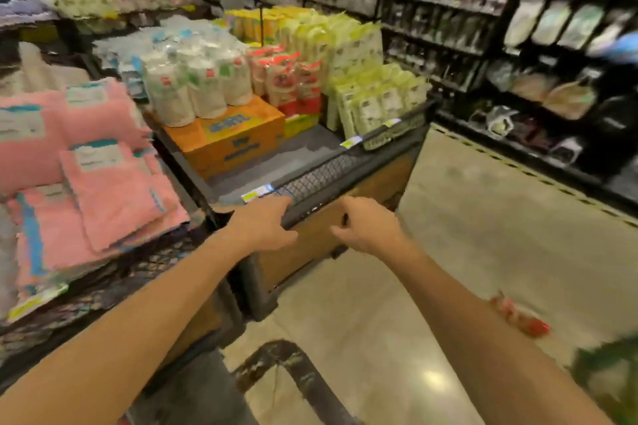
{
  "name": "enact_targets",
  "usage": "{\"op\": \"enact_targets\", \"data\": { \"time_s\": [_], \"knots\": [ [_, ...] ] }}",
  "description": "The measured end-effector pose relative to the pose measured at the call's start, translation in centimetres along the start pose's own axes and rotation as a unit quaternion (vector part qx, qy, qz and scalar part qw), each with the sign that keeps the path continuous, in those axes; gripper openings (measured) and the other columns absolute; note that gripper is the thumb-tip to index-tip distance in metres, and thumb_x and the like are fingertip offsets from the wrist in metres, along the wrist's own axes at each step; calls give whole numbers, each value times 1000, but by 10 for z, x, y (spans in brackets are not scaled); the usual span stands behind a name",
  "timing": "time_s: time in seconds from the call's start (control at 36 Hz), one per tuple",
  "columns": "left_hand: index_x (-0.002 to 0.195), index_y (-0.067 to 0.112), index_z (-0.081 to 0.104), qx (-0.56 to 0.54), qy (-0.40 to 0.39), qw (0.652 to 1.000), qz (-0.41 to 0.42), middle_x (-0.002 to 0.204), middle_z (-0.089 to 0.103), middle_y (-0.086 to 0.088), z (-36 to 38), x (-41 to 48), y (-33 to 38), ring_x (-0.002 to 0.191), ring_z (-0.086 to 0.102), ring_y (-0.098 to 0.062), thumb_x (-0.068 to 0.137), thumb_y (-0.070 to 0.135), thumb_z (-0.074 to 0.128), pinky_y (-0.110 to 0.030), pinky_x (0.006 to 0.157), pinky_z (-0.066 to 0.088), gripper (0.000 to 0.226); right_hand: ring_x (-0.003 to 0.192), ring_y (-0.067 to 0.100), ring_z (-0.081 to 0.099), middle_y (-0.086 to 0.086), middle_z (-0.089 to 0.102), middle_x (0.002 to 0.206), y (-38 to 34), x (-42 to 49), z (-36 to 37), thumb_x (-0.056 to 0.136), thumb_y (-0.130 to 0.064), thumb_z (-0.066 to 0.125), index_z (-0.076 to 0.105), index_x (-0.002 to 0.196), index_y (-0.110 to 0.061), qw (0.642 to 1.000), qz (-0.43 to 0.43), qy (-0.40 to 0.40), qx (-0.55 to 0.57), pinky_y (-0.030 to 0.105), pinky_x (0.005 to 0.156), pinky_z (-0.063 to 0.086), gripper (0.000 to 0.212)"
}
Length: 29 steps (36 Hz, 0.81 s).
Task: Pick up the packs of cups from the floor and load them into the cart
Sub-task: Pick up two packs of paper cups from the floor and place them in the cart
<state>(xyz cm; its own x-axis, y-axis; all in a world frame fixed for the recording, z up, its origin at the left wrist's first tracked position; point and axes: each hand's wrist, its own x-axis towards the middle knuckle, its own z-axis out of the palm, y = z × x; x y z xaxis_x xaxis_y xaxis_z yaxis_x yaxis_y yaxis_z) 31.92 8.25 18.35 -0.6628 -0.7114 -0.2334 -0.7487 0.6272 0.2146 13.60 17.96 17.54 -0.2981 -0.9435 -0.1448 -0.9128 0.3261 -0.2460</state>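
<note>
One pack of cups (520, 317), clear wrap with red print, lies on the beige floor at the lower right, blurred. Both my arms reach forward over the floor. My left hand (263, 224) rests with spread fingers on the black mesh rim (321, 179) of a display stand and holds nothing. My right hand (367, 226) hovers just right of it in front of the stand's wooden side, fingers curled in, nothing visible inside. A dark curved bar (293, 367), possibly the cart's handle, shows at the bottom centre.
The display stand carries white cup packs (193, 86), red cup packs (293, 79), yellow-green packs (373, 93) and an orange box (234, 138). Pink towels (86, 176) are stacked on the left. Dark shelving (518, 45) lines the right. A green blurred object (611, 379) sits bottom right.
</note>
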Motion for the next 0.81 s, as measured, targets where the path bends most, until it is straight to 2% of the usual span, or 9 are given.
{"op": "enact_targets", "data": {
  "time_s": [0.08,0.19,0.31,0.44,0.56,0.67,0.81],
  "knots": [
    [141,25,44,24,-14,998,58,133,57,-2,12,31,64,114,59,-25,88,52,62,-46,91,53,62,111,30,66,5,70,114,67,-17,2,80,-59,60,61,109,-21,998,56,6,37,45,90,57,48],
    [146,25,41,47,-30,992,114,140,53,-3,32,67,155,122,56,-27,88,48,64,-45,97,51,67,122,33,58,10,62,130,150,-47,-14,94,-47,63,56,131,-15,992,116,-4,46,44,96,53,49],
    [141,26,45,41,-49,985,158,134,56,-2,52,100,237,118,57,-25,85,48,65,-42,96,50,64,127,31,56,9,59,138,234,-72,-26,95,-48,62,51,141,-16,986,161,4,52,44,98,52,57],
    [146,24,40,42,-72,976,203,138,52,-1,74,138,336,120,55,-22,88,47,64,-42,96,51,67,125,33,58,8,64,134,327,-104,-37,92,-49,63,56,133,-18,972,227,32,57,46,96,52,52],
    [149,24,39,47,-90,967,233,145,49,-2,88,160,402,126,54,-21,90,42,65,-38,99,50,67,126,31,58,8,63,135,389,-126,-42,92,-50,63,53,140,-20,956,279,43,76,42,93,52,57],
    [150,24,37,55,-114,955,270,150,46,0,98,187,451,132,50,-18,90,42,64,-37,102,48,68,125,31,59,7,62,136,444,-139,-46,93,-51,62,53,141,-20,939,328,47,92,43,94,53,57],
    [152,22,36,70,-145,938,307,153,43,-3,111,232,510,134,49,-21,93,42,63,-34,105,44,69,111,33,64,8,68,123,505,-148,-48,89,-49,62,58,132,-17,910,393,64,116,45,90,56,54]
  ]
}}
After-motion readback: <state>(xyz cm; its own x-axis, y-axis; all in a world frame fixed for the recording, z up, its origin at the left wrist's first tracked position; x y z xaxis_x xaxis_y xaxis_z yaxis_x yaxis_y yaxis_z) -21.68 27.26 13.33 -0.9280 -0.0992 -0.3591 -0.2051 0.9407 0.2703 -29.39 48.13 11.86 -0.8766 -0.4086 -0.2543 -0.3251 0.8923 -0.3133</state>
